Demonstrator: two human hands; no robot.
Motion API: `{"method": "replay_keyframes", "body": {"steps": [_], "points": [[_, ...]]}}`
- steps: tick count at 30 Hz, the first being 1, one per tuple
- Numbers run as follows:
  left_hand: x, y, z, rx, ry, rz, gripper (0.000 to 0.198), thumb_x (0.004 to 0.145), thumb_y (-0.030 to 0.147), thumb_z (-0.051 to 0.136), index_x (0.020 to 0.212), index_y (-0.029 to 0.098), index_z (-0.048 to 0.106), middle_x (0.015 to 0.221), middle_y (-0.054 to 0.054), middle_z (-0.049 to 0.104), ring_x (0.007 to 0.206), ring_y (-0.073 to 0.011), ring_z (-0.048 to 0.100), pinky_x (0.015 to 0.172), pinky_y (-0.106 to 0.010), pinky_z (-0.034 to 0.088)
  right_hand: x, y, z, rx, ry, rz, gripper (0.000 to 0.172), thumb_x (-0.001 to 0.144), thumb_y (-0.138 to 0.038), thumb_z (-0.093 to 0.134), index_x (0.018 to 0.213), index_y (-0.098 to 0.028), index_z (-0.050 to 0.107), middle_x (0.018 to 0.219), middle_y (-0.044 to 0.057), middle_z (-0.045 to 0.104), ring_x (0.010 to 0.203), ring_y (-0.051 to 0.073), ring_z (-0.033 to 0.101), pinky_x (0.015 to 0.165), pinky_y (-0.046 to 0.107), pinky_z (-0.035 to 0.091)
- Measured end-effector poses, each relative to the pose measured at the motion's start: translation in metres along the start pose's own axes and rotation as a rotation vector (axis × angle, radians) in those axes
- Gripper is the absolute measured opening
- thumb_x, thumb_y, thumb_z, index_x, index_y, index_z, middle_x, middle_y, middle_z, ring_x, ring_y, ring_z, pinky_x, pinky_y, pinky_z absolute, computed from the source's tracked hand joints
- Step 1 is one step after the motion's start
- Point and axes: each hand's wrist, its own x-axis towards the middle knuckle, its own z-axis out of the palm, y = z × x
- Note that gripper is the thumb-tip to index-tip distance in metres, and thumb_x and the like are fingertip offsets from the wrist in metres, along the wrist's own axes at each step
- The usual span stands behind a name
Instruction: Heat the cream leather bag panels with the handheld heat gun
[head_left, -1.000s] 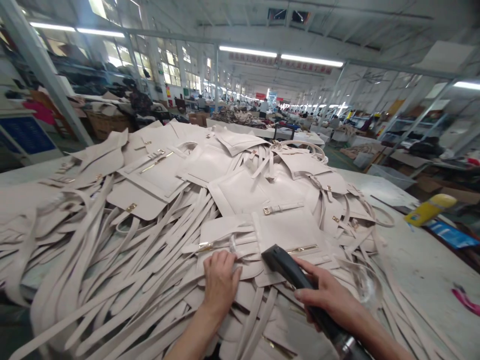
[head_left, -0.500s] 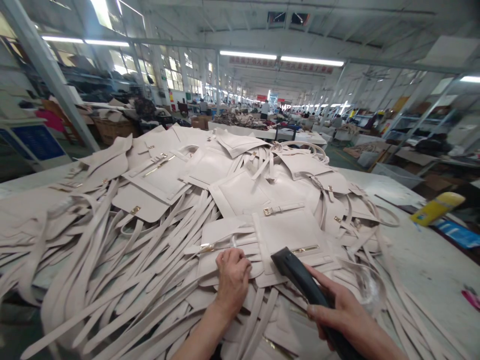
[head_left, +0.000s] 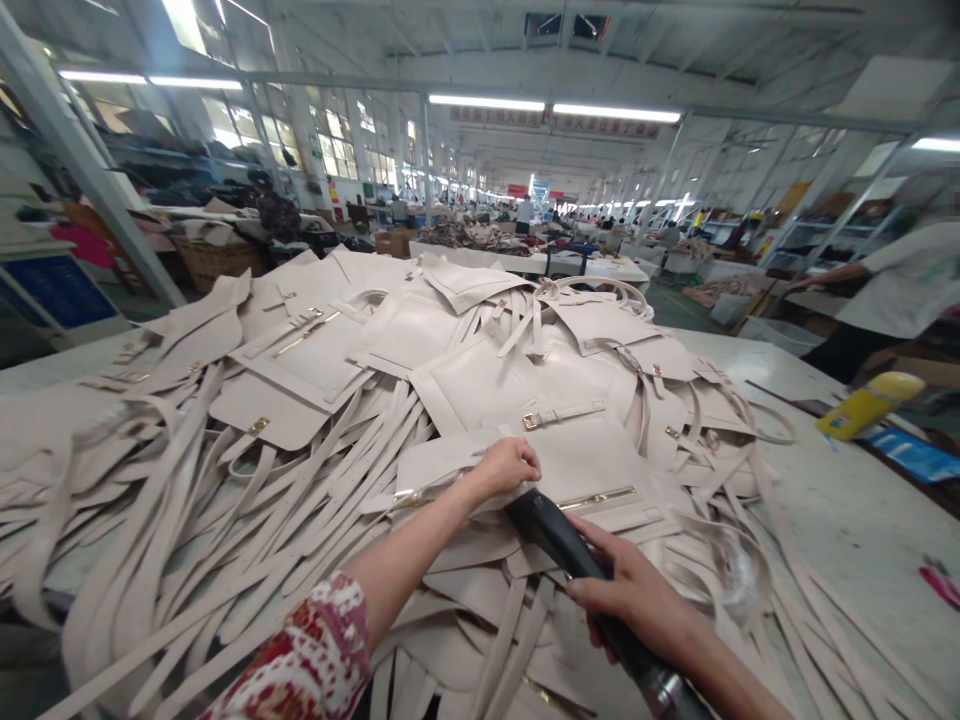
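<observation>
My right hand (head_left: 634, 590) is wrapped round a black handheld tool (head_left: 553, 528) with a rounded nozzle-like head and a metallic ring near its lower end; its exact kind is unclear. Just beyond the tool's head, my left hand (head_left: 513, 464) is closed, its fingertips pressed together over a pale beige leather bag (head_left: 581, 460). Whatever the fingers pinch there is hidden. The bag has a gold zipper (head_left: 598, 498) and a small buckle strap (head_left: 562, 415). Many similar bags with long straps (head_left: 262, 570) are heaped around both hands.
The heap lies on a pale worktable (head_left: 847, 530). At its right are a yellow bottle-like object (head_left: 870, 405), a blue packet (head_left: 919, 458) and a pink-handled item (head_left: 939, 580). A person (head_left: 911, 285) stands beyond the right edge. A metal post (head_left: 97, 160) rises at left.
My left hand has moved up and right across the bag, bringing the patterned sleeve into view. The black tool has shifted left and slightly up. A person has appeared at the right.
</observation>
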Motion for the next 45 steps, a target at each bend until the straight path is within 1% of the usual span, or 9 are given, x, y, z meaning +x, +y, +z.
{"method": "replay_keyframes", "body": {"steps": [2,6,10,16,27,33,38,42,45], "points": [[-0.004,-0.001,0.001,0.014,0.076,-0.013,0.011,0.070,0.024,0.057,0.073,0.021,0.067,0.082,0.001,0.063,0.080,-0.0150,0.056,0.074,-0.024,0.043,0.011,-0.004,-0.002,-0.027,-0.002,-0.011,0.065,0.067,-0.015,0.055,0.128,-0.027,0.035,0.054,-0.008,0.054,0.036,0.014,0.055,0.030,0.022,0.044],[-0.022,-0.016,-0.007,0.082,0.393,-0.142,0.034,0.077,0.021,0.047,0.111,0.017,0.052,0.116,-0.008,0.050,0.111,-0.0218,0.041,0.095,-0.037,0.031,0.027,-0.010,-0.001,-0.062,0.080,-0.059,0.064,0.068,-0.017,0.055,0.129,-0.027,0.035,0.053,-0.008,0.054,0.036,0.014,0.054,0.032,0.023,0.045],[-0.049,-0.039,-0.006,0.165,0.543,-0.270,0.043,0.075,0.019,0.046,0.117,0.011,0.042,0.116,-0.014,0.046,0.110,-0.0256,0.040,0.094,-0.042,0.031,0.032,-0.011,0.003,-0.091,0.192,-0.115,0.065,0.072,-0.019,0.054,0.131,-0.028,0.029,0.056,-0.008,0.053,0.040,0.013,0.053,0.033,0.021,0.044],[-0.067,-0.047,0.011,0.328,0.583,-0.289,0.038,0.073,0.024,0.052,0.109,0.015,0.046,0.107,-0.009,0.051,0.100,-0.0245,0.046,0.084,-0.039,0.036,0.046,-0.020,0.000,-0.137,0.091,-0.087,0.064,0.070,-0.017,0.054,0.129,-0.029,0.033,0.057,-0.007,0.053,0.036,0.014,0.054,0.030,0.023,0.044],[-0.074,-0.050,0.015,0.266,0.580,-0.210,0.018,0.072,0.012,0.047,0.088,0.018,0.053,0.087,-0.005,0.053,0.085,-0.0201,0.050,0.076,-0.033,0.039,0.142,-0.074,0.010,-0.340,-0.027,-0.110,0.051,0.064,-0.017,0.058,0.115,-0.022,0.051,0.051,-0.005,0.053,0.035,0.015,0.055,0.030,0.020,0.042],[-0.078,-0.049,0.017,0.233,0.592,-0.187,0.022,0.071,0.008,0.045,0.088,0.018,0.054,0.086,-0.005,0.052,0.084,-0.0200,0.049,0.075,-0.033,0.040,0.145,-0.080,0.013,-0.403,-0.080,-0.105,0.047,0.062,-0.016,0.059,0.109,-0.021,0.056,0.049,-0.004,0.054,0.033,0.018,0.056,0.027,0.022,0.041],[-0.082,-0.048,0.016,0.214,0.601,-0.189,0.020,0.071,0.009,0.045,0.087,0.018,0.054,0.086,-0.004,0.052,0.084,-0.0194,0.050,0.075,-0.033,0.040,0.156,-0.074,0.020,-0.357,0.149,-0.273,0.061,0.067,-0.019,0.059,0.125,-0.023,0.042,0.054,-0.006,0.052,0.038,0.013,0.055,0.032,0.019,0.040],[-0.072,-0.047,0.004,0.241,0.561,-0.211,0.012,0.077,0.020,0.047,0.087,0.018,0.054,0.089,-0.004,0.054,0.088,-0.0196,0.051,0.079,-0.033,0.039,0.131,-0.081,0.008,-0.240,0.221,-0.314,0.066,0.068,-0.024,0.059,0.130,-0.023,0.035,0.054,-0.007,0.053,0.038,0.014,0.055,0.033,0.022,0.045],[-0.045,-0.050,-0.009,0.331,0.481,-0.285,0.028,0.077,0.025,0.048,0.104,0.017,0.051,0.102,-0.007,0.054,0.101,-0.0206,0.048,0.086,-0.033,0.035,0.097,-0.077,-0.015,-0.148,0.261,-0.257,0.069,0.067,-0.026,0.061,0.130,-0.020,0.034,0.049,-0.007,0.055,0.035,0.015,0.054,0.032,0.024,0.046]]}}
